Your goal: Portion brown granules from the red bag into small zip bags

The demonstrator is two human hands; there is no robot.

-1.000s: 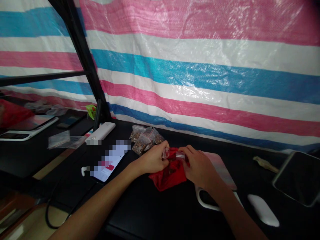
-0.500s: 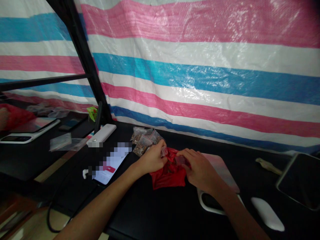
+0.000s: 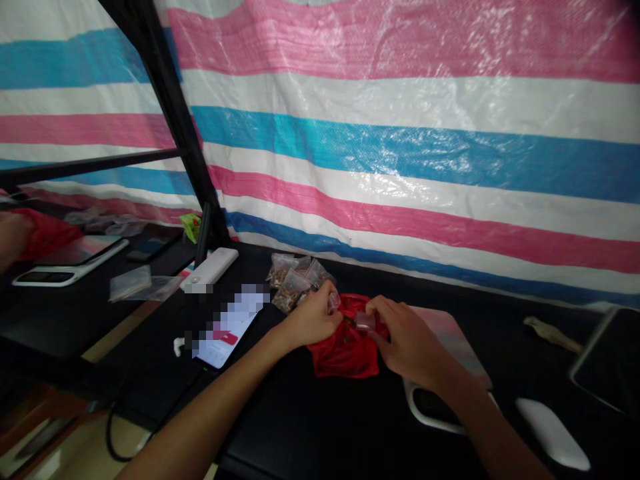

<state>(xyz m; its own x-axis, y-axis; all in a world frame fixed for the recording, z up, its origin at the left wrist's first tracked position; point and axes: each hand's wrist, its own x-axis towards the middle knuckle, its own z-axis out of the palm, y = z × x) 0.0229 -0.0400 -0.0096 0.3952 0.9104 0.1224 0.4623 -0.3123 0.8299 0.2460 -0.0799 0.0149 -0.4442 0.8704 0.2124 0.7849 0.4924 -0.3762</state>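
Note:
A red plastic bag [image 3: 345,357] lies spread on the black table, with small brown bits in its opening. My left hand [image 3: 316,317] is closed at the bag's upper left edge, gripping a small clear plastic bag [image 3: 333,303] that is mostly hidden by the fingers. Over the red bag's right side, my right hand [image 3: 403,337] pinches a small clear plastic piece [image 3: 365,321]; its exact kind is unclear. Behind my left hand sits a pile of zip bags [image 3: 293,287] filled with brown bits.
Right of the red bag is a white scale [image 3: 445,333], partly under my right forearm. A white computer mouse [image 3: 553,433] and a dark tablet-like device [image 3: 613,363] lie farther right. A lit phone [image 3: 233,333] and white power bank [image 3: 210,270] are left. Another person's hand [image 3: 13,237] is at far left.
The view has shifted slightly, so everything sits a little farther right. Both hands stay at the red bag, and the clear piece in my right hand shows more plainly.

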